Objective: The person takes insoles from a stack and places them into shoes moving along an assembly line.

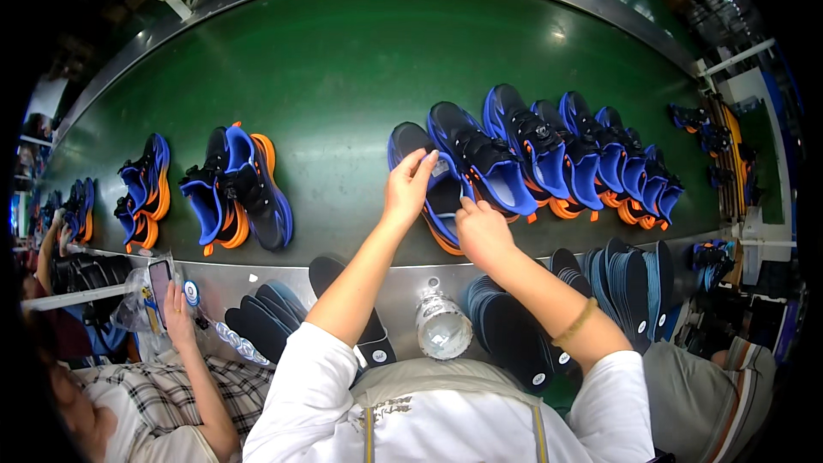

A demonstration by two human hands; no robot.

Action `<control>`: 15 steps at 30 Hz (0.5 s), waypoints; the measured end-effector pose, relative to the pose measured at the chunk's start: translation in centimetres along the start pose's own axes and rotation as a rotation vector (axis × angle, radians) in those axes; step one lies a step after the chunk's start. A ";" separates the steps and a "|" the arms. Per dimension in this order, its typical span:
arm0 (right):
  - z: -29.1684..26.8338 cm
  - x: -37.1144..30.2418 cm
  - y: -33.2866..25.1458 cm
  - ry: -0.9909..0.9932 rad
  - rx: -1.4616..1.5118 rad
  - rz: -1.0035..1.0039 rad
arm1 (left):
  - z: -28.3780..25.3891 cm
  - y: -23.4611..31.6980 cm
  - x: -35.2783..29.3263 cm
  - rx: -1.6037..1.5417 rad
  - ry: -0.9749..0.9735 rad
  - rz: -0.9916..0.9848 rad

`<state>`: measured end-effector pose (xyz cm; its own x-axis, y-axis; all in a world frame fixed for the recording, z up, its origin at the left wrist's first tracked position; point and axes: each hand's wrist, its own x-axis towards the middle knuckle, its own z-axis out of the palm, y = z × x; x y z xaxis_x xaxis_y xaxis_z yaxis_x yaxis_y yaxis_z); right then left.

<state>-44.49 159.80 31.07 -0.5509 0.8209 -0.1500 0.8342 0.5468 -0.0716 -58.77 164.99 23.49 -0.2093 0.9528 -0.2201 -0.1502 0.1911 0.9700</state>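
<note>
A black, blue and orange sneaker (443,195) stands on the green belt in front of me, its toe pointing away and its opening toward me. My left hand (406,192) is closed on the left side of its upper, near the tongue, thumb and fingertips pinched together. At the right edge of the collar, my right hand (484,233) is closed, with its index finger and thumb at the rim. What lies under those right fingertips is hidden. Right beside this shoe, a matching sneaker (480,159) touches it.
A row of like sneakers (591,150) runs right; pairs (244,184) stand left. Along the metal ledge lie stacks of black insoles (506,326), a loose insole (330,273) and a clear jar (443,326). At left, a co-worker's hand (178,317) holds a phone (160,287).
</note>
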 end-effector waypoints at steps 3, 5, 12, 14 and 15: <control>2.2 2.0 -0.9 0.003 0.043 0.109 | 0.0 -0.1 0.3 -0.056 0.026 -0.024; 2.8 2.6 -1.4 -0.009 0.056 0.163 | -0.3 -0.1 0.6 -0.078 -0.022 -0.050; -3.5 2.4 -0.1 -0.409 0.107 0.098 | -0.9 4.4 -0.7 0.300 -0.085 -0.091; -3.1 2.7 0.2 -0.415 0.083 0.031 | -1.8 4.0 -0.4 0.311 -0.135 -0.067; -2.7 3.0 0.1 -0.416 0.065 -0.037 | -2.3 3.6 -0.1 0.316 -0.143 -0.058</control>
<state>-46.14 162.80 33.29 -0.5357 0.6569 -0.5306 0.8209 0.5524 -0.1448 -61.50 165.05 26.78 -0.0684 0.9574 -0.2805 0.1534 0.2879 0.9453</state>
